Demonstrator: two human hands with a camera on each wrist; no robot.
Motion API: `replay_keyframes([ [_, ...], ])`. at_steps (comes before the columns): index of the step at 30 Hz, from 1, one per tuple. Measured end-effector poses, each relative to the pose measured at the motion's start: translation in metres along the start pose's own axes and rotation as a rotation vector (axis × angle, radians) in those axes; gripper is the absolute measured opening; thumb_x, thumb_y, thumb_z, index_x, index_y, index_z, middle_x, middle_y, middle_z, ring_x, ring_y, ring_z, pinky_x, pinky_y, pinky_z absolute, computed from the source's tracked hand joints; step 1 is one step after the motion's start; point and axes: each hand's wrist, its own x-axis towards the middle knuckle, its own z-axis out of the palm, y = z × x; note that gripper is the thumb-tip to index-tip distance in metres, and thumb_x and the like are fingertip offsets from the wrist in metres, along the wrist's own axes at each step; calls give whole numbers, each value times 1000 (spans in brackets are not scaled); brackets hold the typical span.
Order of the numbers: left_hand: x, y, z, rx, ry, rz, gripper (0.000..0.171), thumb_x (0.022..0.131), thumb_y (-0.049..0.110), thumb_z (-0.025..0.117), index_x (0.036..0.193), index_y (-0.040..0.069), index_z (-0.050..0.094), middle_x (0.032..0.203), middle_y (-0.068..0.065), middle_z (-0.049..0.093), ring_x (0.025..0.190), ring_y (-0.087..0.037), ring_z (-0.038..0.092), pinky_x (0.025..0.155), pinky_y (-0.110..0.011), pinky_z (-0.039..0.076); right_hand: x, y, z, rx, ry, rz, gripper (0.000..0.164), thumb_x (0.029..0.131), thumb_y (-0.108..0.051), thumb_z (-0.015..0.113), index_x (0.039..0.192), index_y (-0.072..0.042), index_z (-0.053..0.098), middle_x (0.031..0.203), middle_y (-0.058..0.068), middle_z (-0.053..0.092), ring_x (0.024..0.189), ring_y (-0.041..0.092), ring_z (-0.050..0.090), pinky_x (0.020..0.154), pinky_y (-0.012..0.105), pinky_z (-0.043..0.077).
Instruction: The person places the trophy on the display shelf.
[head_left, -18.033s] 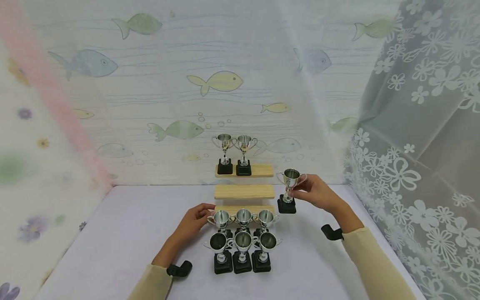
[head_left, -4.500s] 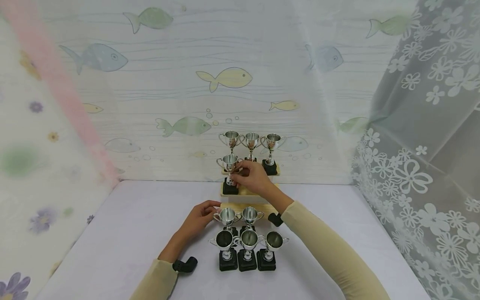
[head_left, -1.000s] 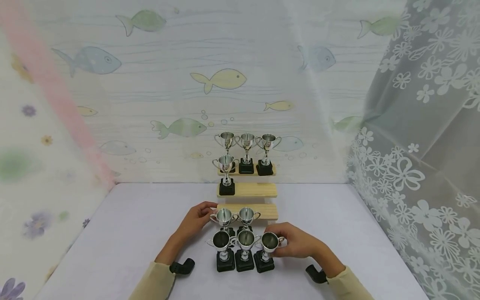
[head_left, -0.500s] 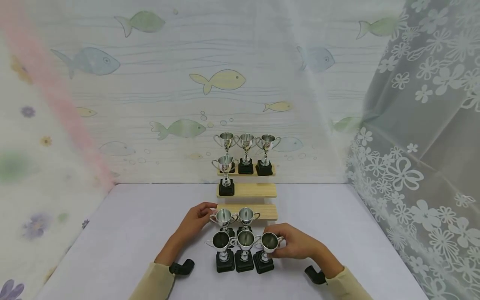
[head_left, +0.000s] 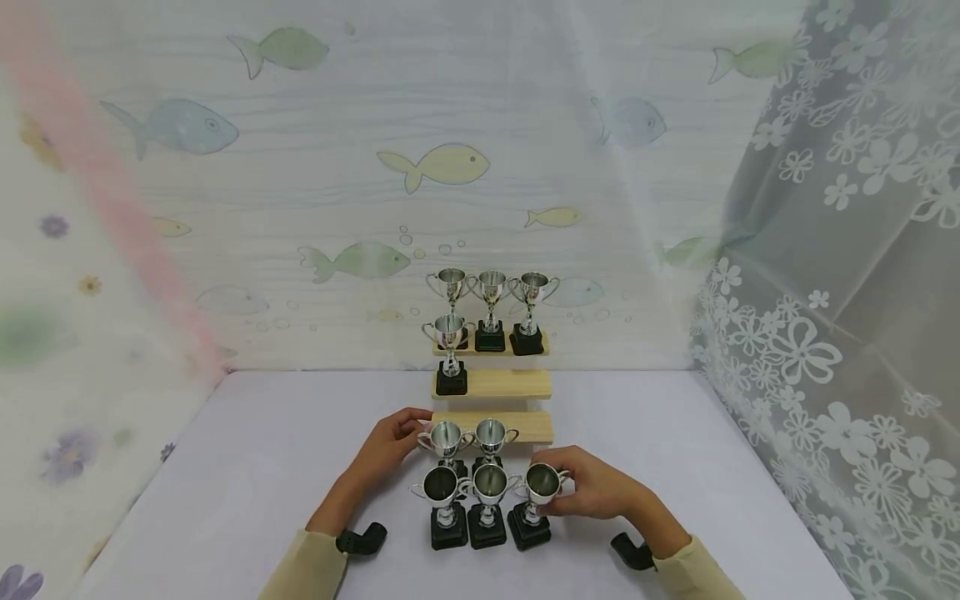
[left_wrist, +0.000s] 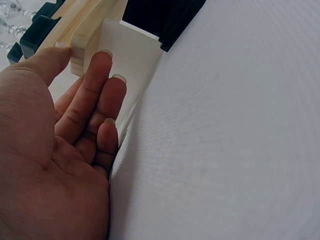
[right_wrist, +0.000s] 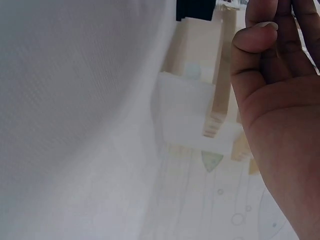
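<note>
My right hand (head_left: 588,485) grips a small silver trophy (head_left: 529,527) on a black base, at the right end of the front row; the trophy leans slightly. The fingers behind its cup are partly hidden. My left hand (head_left: 386,446) pinches the left end of the lowest wooden shelf (head_left: 517,427); in the left wrist view the thumb lies on top of the board (left_wrist: 82,37) with fingers beneath. Two more trophies (head_left: 490,483) stand beside the gripped one, and two (head_left: 491,435) stand behind, before the shelf. A single trophy (head_left: 452,379) sits at the left of the middle shelf (head_left: 510,383).
Three trophies (head_left: 491,287) line the top shelf (head_left: 438,350). White cloth (head_left: 247,467) covers the table. A fish-print curtain (head_left: 480,217) hangs close behind the shelves, and a lace curtain (head_left: 832,400) hangs at the right.
Since the oldest frame, a third trophy stands on the top shelf and one on the middle shelf. My right hand has come down to the front-right trophy and tilted it slightly. The left hand stays put.
</note>
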Motion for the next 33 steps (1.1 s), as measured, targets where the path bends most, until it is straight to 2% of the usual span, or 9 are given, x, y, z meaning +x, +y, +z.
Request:
replay_keyframes([
  [5, 0, 1, 1, -6, 1, 5, 30, 106, 11, 64, 135, 3, 66, 94, -3, 75, 88, -13, 64, 83, -24, 46, -2, 2, -5, -23, 22, -32, 24, 90, -3, 82, 104, -16, 69, 91, 3, 62, 87, 8, 57, 81, 35, 54],
  [8, 0, 0, 0, -11, 7, 15, 31, 106, 11, 64, 136, 3, 66, 94, -3, 75, 89, -11, 64, 85, -24, 46, -2, 2, -8, -21, 38, -8, 24, 90, -2, 82, 104, -18, 70, 90, 2, 63, 84, 10, 57, 75, 34, 53],
  [12, 1, -2, 1, -17, 11, 10, 32, 107, 13, 64, 137, 3, 65, 97, -4, 76, 90, -10, 65, 87, -23, 45, -4, -1, -14, -19, 55, 34, 24, 92, -3, 80, 106, -20, 70, 93, -1, 65, 84, 14, 59, 74, 35, 53],
  [16, 1, -3, 2, -26, 4, 1, 33, 107, 15, 65, 138, 4, 64, 98, -5, 76, 91, -11, 66, 88, -24, 45, -6, -4, -19, -35, 75, 36, 22, 94, -5, 78, 107, -21, 70, 94, 0, 65, 84, 22, 59, 73, 39, 53],
  [18, 1, -3, 2, -20, 2, 1, 33, 107, 16, 65, 138, 5, 64, 98, -4, 76, 91, -11, 66, 89, -25, 45, -6, -4, -21, -41, 86, 41, 23, 95, -5, 77, 110, -21, 70, 97, 2, 67, 84, 24, 60, 72, 36, 53],
  [25, 1, -2, 1, -6, -2, 6, 31, 106, 17, 67, 136, 7, 66, 96, -3, 76, 91, -12, 66, 89, -25, 44, -10, -7, -30, -42, 139, 78, 24, 95, -3, 78, 113, -18, 71, 100, 7, 70, 87, 12, 62, 77, 32, 54],
  [30, 1, -2, 1, -13, -13, 7, 32, 107, 19, 66, 136, 6, 66, 97, -4, 76, 92, -12, 67, 90, -25, 45, -11, -10, -36, -53, 193, 70, 23, 94, -3, 79, 112, -16, 73, 104, 5, 73, 92, 12, 64, 81, 37, 54],
  [33, 1, -2, 0, -11, -15, 8, 32, 107, 19, 66, 137, 6, 66, 98, -3, 77, 92, -11, 67, 89, -24, 45, -10, -11, -40, -60, 212, 43, 21, 94, 0, 78, 109, -14, 73, 102, 8, 71, 89, 12, 62, 78, 35, 53],
])
